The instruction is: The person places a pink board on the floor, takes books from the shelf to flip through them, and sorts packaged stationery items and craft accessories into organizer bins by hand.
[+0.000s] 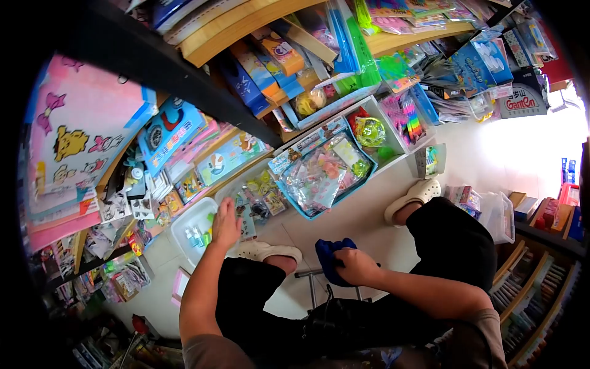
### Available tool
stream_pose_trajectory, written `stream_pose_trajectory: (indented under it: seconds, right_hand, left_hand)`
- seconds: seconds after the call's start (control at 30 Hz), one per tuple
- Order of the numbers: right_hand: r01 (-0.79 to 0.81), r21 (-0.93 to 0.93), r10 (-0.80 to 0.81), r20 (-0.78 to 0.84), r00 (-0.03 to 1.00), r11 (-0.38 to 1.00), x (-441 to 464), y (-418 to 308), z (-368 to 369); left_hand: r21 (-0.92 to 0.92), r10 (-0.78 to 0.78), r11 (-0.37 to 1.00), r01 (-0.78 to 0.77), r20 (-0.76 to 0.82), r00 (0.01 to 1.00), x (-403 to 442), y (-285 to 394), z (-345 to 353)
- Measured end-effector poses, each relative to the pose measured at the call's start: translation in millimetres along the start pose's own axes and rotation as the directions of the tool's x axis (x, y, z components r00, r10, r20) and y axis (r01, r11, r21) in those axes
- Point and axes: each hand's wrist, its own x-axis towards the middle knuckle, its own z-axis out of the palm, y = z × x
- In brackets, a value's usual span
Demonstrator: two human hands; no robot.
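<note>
My left hand [226,225] is at the right side of a white plastic bin [179,229], its fingers stretched out near the rim. Whether it grips the rim is hard to see. Inside the bin lie small light-blue and white bottle-like items [198,237] and something yellow-green, partly behind the hand. My right hand [357,267] is closed around a bunched blue cloth [335,261], held between my knees above a metal-legged stool [312,289]. Right of the left hand stands a clear container of small packaged goods [265,195].
A blue-edged box of bagged trinkets [322,175] stands ahead, beside a white bin [393,150] with bright green items. Crowded shelves [246,27] rise in front and at left. At right are a translucent tub [496,216] and a rack [534,295].
</note>
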Motion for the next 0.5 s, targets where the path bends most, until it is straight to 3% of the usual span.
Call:
stream_pose_trajectory:
  seconds: [0.03,0.1,0.17,0.3,0.37,0.5]
  right_hand:
    - [0.003,-0.011,-0.003,0.006,1.000,1.000,0,-2,0]
    - [-0.007,-0.019,0.007,0.021,1.000,1.000,-2,-4,2]
    - [-0.020,-0.035,0.021,0.038,0.999,0.999,-2,-4,3]
    - [-0.018,-0.054,0.021,0.055,0.998,0.998,-4,4,8]
    - [-0.020,-0.045,0.022,0.053,0.998,0.999,-5,4,8]
    - [-0.063,-0.026,0.064,0.052,0.997,0.998,-7,-6,-2]
  left_hand:
    - [0.030,0.045,0.998,-0.046,0.034,0.998,-14,-5,7]
    - [-0.014,0.075,0.997,-0.074,0.308,0.948,-39,-20,29]
    - [0.201,-0.166,0.979,0.031,0.700,0.694,-51,-29,57]
    - [0.188,-0.218,0.973,0.134,0.548,0.808,-67,-29,92]
    - [0.111,-0.313,0.949,0.296,0.457,0.833,-62,-22,105]
    - [-0.222,-0.603,0.730,0.646,0.235,0.762,-54,-48,174]
